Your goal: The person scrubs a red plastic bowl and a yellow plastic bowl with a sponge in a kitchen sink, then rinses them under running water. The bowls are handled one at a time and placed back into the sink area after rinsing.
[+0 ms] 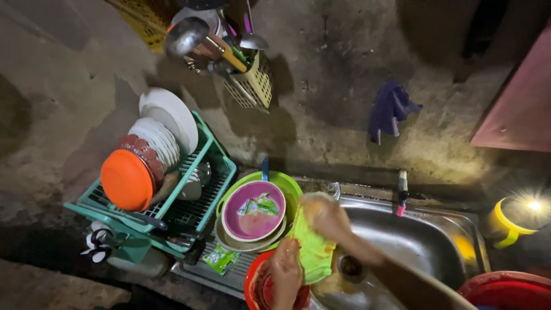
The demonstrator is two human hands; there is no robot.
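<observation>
Left hand (285, 270) grips the rim of a red bowl (258, 287) at the front edge of the steel sink (413, 241). Right hand (327, 221) is closed on a green cloth (313, 250) hanging between the two hands, over the basin.

Risks, my read:
- Bowl looks wet and is held by the rim only; a slip drops it into the sink or off the front edge.
- Stacked bowls (255, 215) sit just beside the right hand's elbow line; a bump tips the stack.
- Light is poor, one yellow lamp (511, 221) at the far right; missed dirt is likely.

Counts:
- Hands: 2
- Cloth in hand: 1; blue rag (390, 109) on the wall: 1
- Green dish rack (172, 195): 1, with an orange bowl (126, 179) and several white plates (163, 129), exact number unclear
- Utensil basket (249, 80): 1
- Stack: purple bowl on top, at least three pieces
</observation>
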